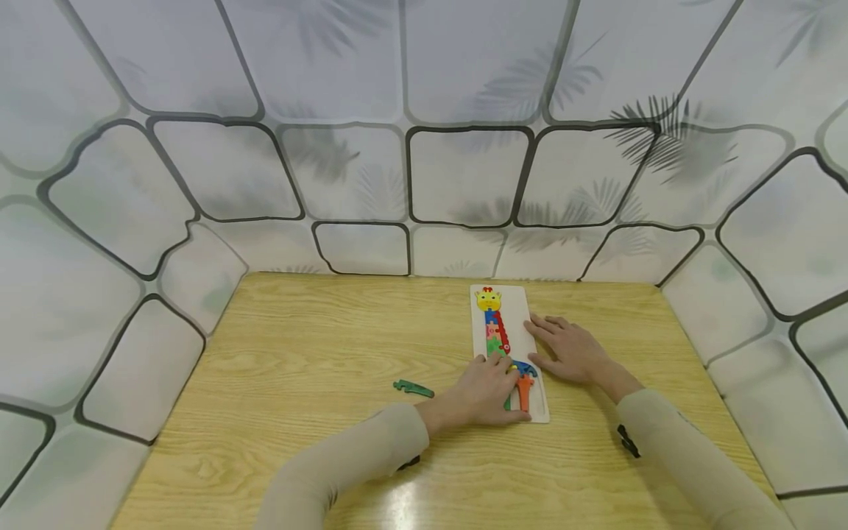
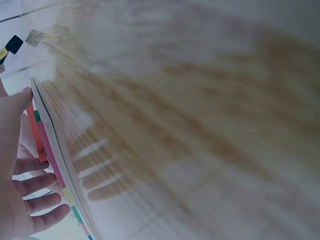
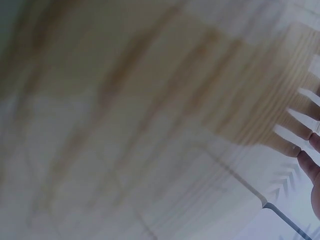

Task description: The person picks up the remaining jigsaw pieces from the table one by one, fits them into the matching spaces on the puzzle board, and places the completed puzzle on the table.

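Note:
A white puzzle board (image 1: 517, 309) with a giraffe picture stands lengthwise on the table. At its top is a yellow giraffe head (image 1: 489, 300), with a neck of coloured pieces below. My left hand (image 1: 486, 390) lies over the board's lower part, fingers spread across the pieces, hiding some of them. In the left wrist view, the thumb of that hand (image 2: 17, 110) meets the board's edge (image 2: 62, 160). Beside it show an orange leg piece (image 1: 525, 394) and a blue piece (image 1: 527, 369). My right hand (image 1: 570, 351) rests with extended fingers at the board's right edge.
A loose green puzzle piece (image 1: 414, 388) lies on the wooden table (image 1: 318, 346), left of my left hand. Pale walls with a stone pattern (image 1: 358, 169) enclose the table at the back and both sides.

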Motion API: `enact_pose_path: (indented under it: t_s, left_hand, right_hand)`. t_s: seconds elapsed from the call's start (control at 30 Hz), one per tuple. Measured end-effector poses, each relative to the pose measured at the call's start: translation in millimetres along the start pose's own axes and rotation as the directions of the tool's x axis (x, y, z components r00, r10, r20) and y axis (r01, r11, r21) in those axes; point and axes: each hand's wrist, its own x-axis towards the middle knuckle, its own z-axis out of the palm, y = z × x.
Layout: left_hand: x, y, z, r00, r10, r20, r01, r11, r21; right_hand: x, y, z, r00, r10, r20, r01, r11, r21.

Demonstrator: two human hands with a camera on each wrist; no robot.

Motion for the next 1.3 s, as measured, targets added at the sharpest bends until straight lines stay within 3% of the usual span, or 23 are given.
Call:
enact_pose_path:
  t_s: [0.93,1.3]
  left_hand:
    - [2.0,1.8,0.7,1.000,-0.011,0.003,0.011,1.000,-0.008]
    - [1.7,2.1,1.6,1.000,0.000,-0.001,0.000,0.999,0.045]
  right_hand:
    - [1.1,4.2,3.9,1.000,0.003,0.008,-0.003,1.000,0.004]
    - [0.6,3.5,3.6,1.000,-0.004,-0.004,0.004,1.000,0.002]
